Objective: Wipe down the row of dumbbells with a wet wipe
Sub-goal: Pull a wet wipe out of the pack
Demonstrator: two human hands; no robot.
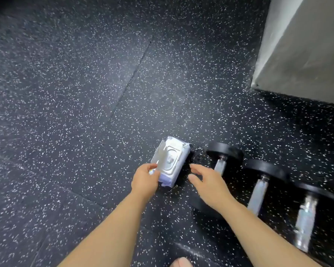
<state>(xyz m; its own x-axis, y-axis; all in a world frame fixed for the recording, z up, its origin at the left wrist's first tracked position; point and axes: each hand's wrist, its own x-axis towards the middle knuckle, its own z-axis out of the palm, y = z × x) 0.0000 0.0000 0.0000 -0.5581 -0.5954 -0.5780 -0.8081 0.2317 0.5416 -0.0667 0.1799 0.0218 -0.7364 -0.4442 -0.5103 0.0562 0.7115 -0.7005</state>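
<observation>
just below the middle of the frame a wet wipe pack (175, 164) lies flat on the black speckled floor (75, 93), pale lilac with a white hard top. its lid (160, 154) is flipped open and stands up along the pack's left side, so the oval opening shows.

the left hand (145, 180) comes in from the lower centre and grips the pack's near left corner, fingers curled round it and the thumb up at the foot of the lid. whether the thumb also pinches the flap i cannot tell.

the right hand (210, 182) is just right of the pack, fingers spread and nearly straight, with nothing in it. its fingertips point toward the pack's right edge, and they look apart from it.

the row of dumbbells runs from right of centre down to the lower right: the first dumbbell (221, 162) is nearest the pack, then the second dumbbell (258, 191), then the third dumbbell (306, 226), each with a black head and a silvery handle, lying side by side on the floor. something dark under the right forearm is too dim to make out.

a grey wall (307, 54) fills the upper right corner.
</observation>
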